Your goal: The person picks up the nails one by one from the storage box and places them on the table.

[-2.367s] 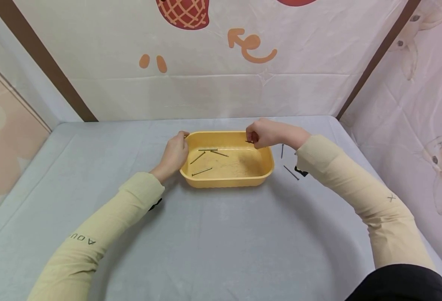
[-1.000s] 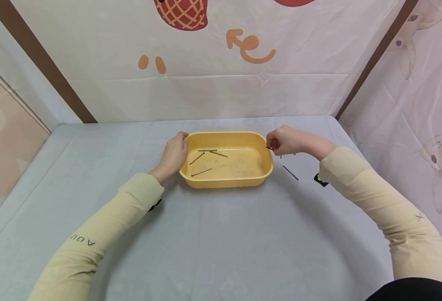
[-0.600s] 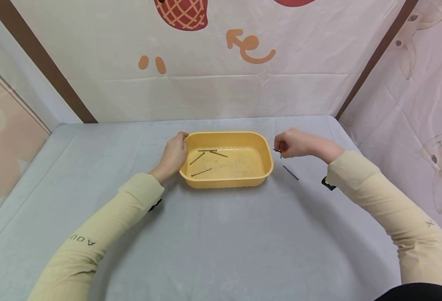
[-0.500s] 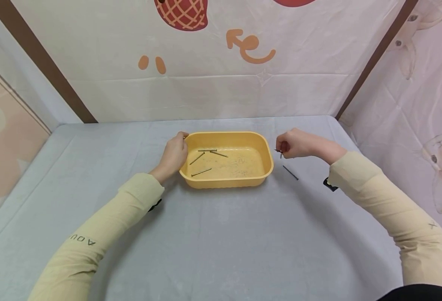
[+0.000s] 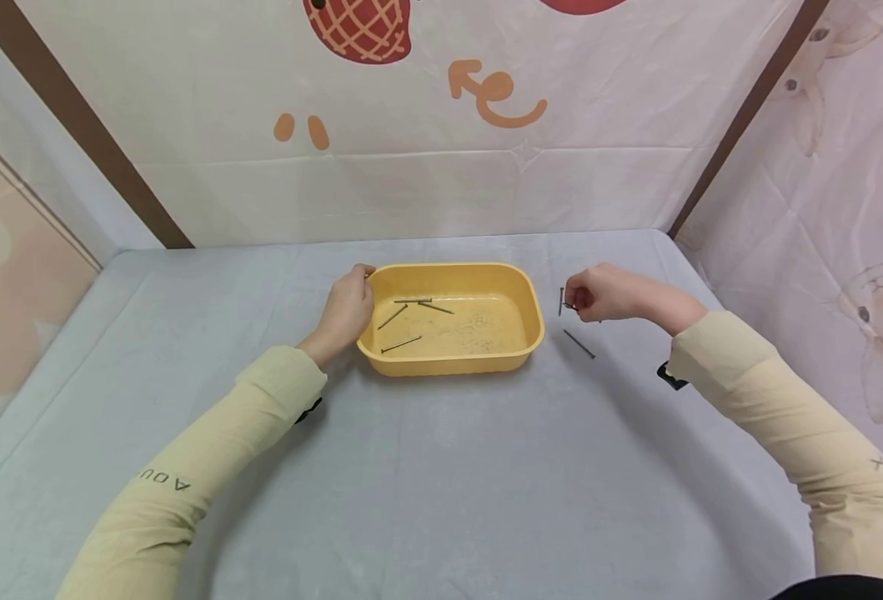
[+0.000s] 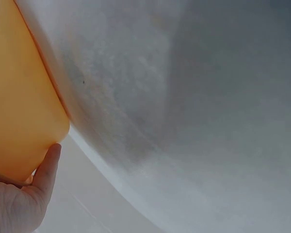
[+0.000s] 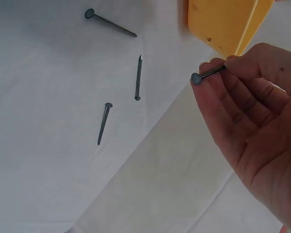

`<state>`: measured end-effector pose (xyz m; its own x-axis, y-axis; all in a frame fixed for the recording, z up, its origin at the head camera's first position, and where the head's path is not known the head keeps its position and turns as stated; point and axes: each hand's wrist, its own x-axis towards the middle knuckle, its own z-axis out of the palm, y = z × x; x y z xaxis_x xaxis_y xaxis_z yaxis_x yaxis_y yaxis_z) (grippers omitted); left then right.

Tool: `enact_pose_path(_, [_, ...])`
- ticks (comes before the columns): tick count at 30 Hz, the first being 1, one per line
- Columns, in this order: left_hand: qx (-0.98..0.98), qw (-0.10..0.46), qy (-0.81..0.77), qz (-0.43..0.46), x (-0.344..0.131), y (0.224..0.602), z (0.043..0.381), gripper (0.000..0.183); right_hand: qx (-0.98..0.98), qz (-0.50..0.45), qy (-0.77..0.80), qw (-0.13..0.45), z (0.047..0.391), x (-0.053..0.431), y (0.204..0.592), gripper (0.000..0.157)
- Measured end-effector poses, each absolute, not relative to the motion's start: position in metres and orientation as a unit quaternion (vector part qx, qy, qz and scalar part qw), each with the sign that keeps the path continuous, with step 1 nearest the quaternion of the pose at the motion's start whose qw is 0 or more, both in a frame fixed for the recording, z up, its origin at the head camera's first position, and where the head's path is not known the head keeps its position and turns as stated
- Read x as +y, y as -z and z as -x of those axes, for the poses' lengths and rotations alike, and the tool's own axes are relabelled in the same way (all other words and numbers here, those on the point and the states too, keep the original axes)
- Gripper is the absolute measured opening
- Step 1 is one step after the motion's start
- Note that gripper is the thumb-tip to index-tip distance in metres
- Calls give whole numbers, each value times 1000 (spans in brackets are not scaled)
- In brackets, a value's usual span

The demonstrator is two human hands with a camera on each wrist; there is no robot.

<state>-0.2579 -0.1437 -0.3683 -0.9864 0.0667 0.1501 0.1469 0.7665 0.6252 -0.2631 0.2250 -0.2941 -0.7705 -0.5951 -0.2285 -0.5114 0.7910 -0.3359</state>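
You face a creased white fabric wall across the top, a pinkish rabbit-printed sheet at right, and a pale blue-grey cloth-covered table filling the lower frame.

Head view looking forward-down, wrist views close in, yellow tray shared

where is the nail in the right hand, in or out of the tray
Out: the head view shows the right hand pinching the nail beside the yellow tray, outside its rim.

Fingers partly hide the held nail; the right-wrist view crops the tray.
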Motion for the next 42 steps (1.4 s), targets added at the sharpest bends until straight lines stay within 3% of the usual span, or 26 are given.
enact_pose_path(33, [-939, 66, 333, 58, -144, 369, 258, 36, 941, 258, 184, 119, 253, 266, 330, 21])
enact_pose_path(42, [-939, 67, 332, 58, -144, 369, 258, 36, 937, 216, 234, 146, 253, 275, 339, 18])
